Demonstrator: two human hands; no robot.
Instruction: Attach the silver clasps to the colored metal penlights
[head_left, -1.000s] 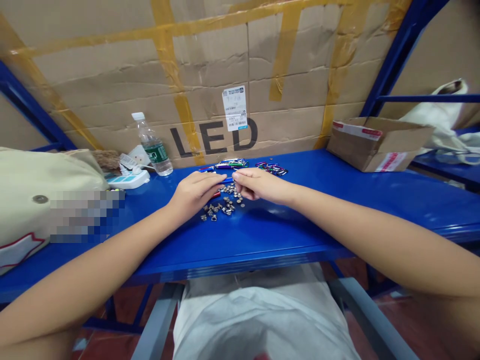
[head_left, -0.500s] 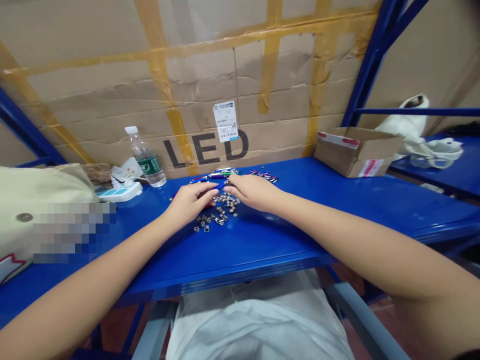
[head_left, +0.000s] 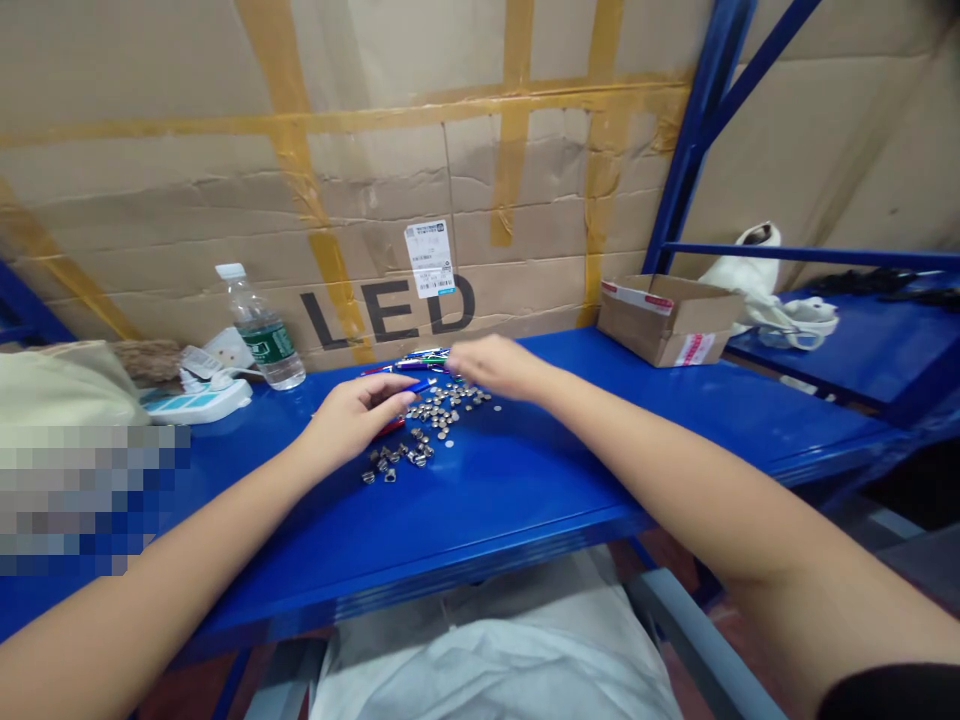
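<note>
At the near side of the scatter on the worktop (head_left: 540, 490), bracket-like metal fittings (head_left: 386, 462) lie loose. Just beyond them, many small silvery pieces (head_left: 442, 402) are loose too, so the work looks well short of finished, with one item in hand. How many are complete cannot be told.

The left hand (head_left: 352, 412) pinches a slim blue piece (head_left: 422, 385) between thumb and fingers, its free end pointing toward the right hand (head_left: 495, 366). A red piece (head_left: 391, 427) lies just below the left fingers. The right hand is apart from the blue piece, a little farther out, its fingers drawn close together; whether they hold anything cannot be told. Beyond both hands, partly hidden by the right, slender coloured items (head_left: 416, 362) lie in a heap before the cardboard (head_left: 525, 290).
</note>
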